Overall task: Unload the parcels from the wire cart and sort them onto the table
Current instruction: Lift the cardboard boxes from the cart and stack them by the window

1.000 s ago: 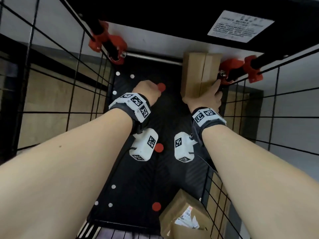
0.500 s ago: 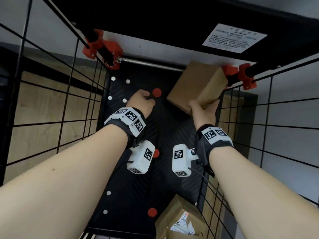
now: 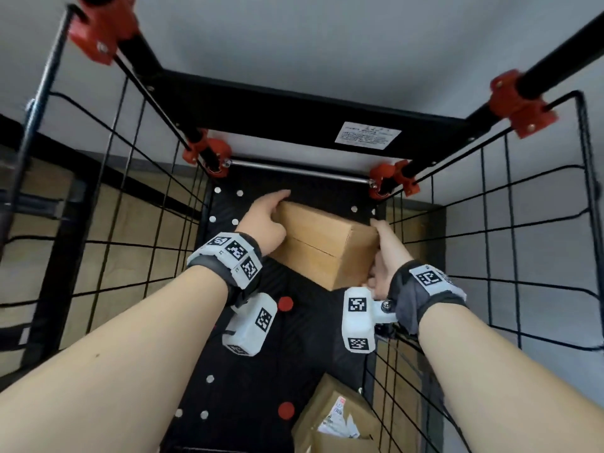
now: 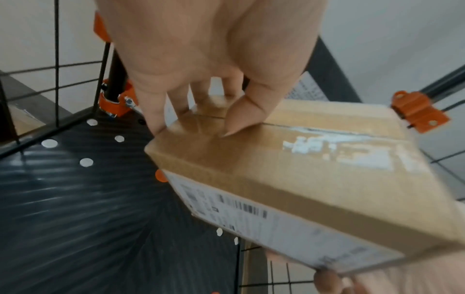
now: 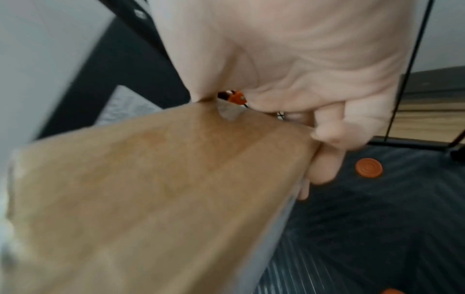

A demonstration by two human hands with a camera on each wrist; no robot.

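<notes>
A brown cardboard box (image 3: 323,246) hangs tilted above the wire cart's black floor (image 3: 277,361), held between both hands. My left hand (image 3: 274,214) grips its far left corner, fingers over the far edge and thumb on the taped top (image 4: 289,159). My right hand (image 3: 380,253) grips its right end, with fingers curled under the edge (image 5: 324,165). The left wrist view shows a white barcode label (image 4: 239,210) on the box's underside. A second brown parcel (image 3: 333,420) with a white label lies at the cart's near right corner.
Black wire walls (image 3: 130,256) close in on the left and on the right side (image 3: 490,256). A black crossbar (image 3: 294,122) with a white sticker and red clamps (image 3: 519,106) spans the far end. Red and white dots mark the floor.
The box has come off the far right corner and moved toward the middle, higher up. My left hand left the cart floor and took hold of the box's left corner.
</notes>
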